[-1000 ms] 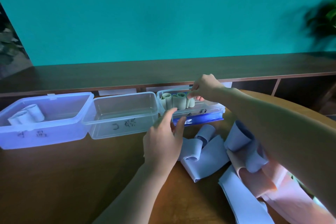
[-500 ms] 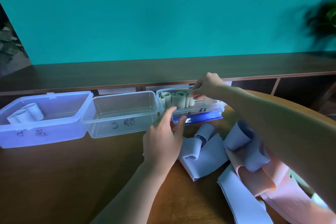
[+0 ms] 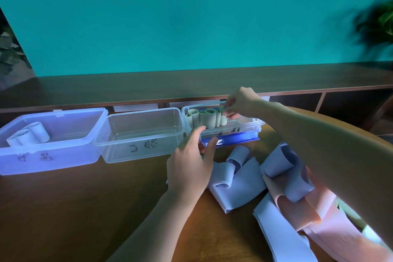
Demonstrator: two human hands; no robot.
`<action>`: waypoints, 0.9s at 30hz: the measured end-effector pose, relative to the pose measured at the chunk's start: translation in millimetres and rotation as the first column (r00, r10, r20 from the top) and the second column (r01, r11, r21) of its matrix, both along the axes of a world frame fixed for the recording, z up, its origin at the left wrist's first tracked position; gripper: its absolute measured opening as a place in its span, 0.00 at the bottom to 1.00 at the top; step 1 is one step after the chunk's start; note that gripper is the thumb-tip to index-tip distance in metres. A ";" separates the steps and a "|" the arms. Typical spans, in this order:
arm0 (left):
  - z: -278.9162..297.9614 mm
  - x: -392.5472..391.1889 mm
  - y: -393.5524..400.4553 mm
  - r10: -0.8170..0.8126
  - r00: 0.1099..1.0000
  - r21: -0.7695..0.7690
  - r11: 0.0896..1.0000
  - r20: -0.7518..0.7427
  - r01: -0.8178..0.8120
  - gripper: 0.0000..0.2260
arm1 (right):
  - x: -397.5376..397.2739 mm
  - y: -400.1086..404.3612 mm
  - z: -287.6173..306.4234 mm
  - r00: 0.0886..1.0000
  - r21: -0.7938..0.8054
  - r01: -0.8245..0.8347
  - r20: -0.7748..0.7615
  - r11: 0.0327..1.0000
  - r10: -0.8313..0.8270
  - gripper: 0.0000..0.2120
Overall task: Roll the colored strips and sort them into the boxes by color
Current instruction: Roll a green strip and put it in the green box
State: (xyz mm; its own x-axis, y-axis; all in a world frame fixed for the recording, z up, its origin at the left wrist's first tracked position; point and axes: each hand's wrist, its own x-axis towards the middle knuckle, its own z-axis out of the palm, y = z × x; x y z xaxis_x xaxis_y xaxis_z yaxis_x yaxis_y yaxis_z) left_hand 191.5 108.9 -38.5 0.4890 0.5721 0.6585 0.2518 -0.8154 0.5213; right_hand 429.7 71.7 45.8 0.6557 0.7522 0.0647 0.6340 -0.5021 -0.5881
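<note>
Right hand pinched green roll in right box at desk's far edge; left hand hovered, grip relaxed and empty, just before that box; loose strips piled toward right edge.

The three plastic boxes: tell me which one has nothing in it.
The middle box, clear with nothing inside. The left box holds pale rolls; the right box holds green rolls, where the right hand reaches.
</note>
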 end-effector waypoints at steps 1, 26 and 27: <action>-0.5 0.3 0.5 -0.001 1.000 0.000 1.000 0.004 0.001 0.20 | -0.1 0.3 0.1 1.000 0.000 0.002 -0.003 1.000 -0.002 0.08; 2.5 -4.5 -1.1 0.009 1.000 -0.003 1.000 -0.006 -0.009 0.21 | -19.4 -34.3 27.6 0.998 0.037 0.018 0.062 0.999 -0.020 0.09; 2.2 -7.4 -1.8 0.012 1.000 0.009 1.000 0.008 -0.012 0.20 | -24.9 -39.9 31.1 0.998 0.060 0.009 0.063 0.998 -0.013 0.08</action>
